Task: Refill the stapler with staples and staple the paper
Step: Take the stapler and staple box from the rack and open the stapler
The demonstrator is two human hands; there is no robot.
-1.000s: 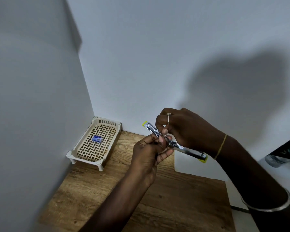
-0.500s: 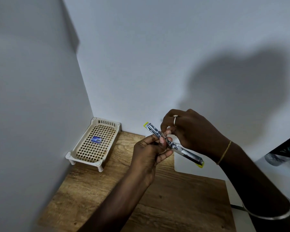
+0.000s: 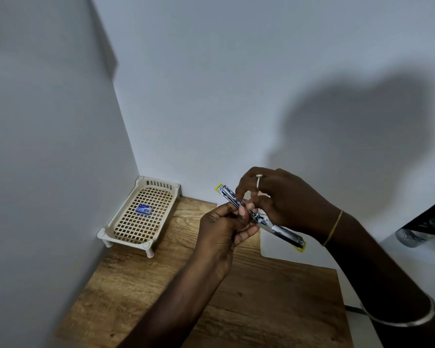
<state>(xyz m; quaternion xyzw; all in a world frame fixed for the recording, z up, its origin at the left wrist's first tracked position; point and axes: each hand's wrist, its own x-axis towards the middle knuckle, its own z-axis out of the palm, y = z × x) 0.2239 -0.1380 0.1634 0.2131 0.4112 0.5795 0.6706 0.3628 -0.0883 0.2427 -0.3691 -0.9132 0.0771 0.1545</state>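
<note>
A metal stapler (image 3: 281,231) with yellow ends is swung fully open into one long strip, held in the air above the wooden table (image 3: 261,297). My left hand (image 3: 224,229) grips it near the hinge from below. My right hand (image 3: 279,199) pinches at the open channel just above the hinge; any staples between its fingertips are too small to tell. A white sheet of paper (image 3: 274,249) lies on the table under the stapler. A small blue staple box (image 3: 144,210) rests in a cream lattice tray (image 3: 126,232).
The tray stands on short legs in the back left corner, against grey walls on the left and behind. A dark object (image 3: 427,222) and a clear bottle (image 3: 409,238) sit at the right edge.
My right hand has shifted slightly right along the stapler and its fingertips have closed in on the channel. The stapler and left hand stay almost in place.
</note>
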